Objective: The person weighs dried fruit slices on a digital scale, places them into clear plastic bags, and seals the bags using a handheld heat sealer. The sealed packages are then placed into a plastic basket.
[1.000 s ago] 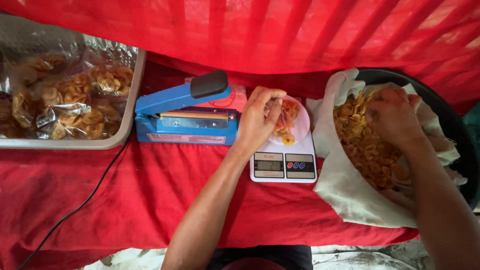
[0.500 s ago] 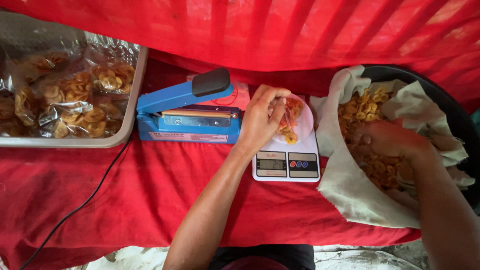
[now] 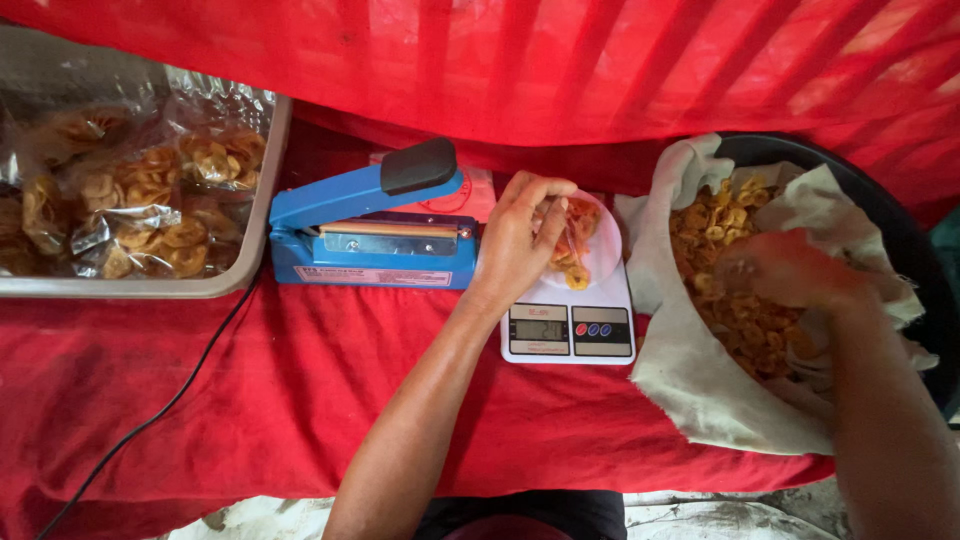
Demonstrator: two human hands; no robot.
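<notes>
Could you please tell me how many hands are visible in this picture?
2: the left hand holds a clear plastic bag of chips on the white digital scale; the blurred right hand is over the cloth-lined black basin.

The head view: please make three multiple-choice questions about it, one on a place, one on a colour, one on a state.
1. Where is the blue sealer?
A. between the metal tray and the scale
B. inside the black tub
C. on the floor

2. What colour is the table cloth?
A. green
B. red
C. white

3. What is the left hand doing?
A. lying flat on the cloth
B. holding a clear bag of chips on the scale
C. pressing the sealer handle

Answers:
1 A: the tray is left of the sealer, the scale right of it.
2 B: red cloth covers the whole table.
3 B: its fingers close on the bag above the scale, while the right hand is over the chips in the tub.
</notes>
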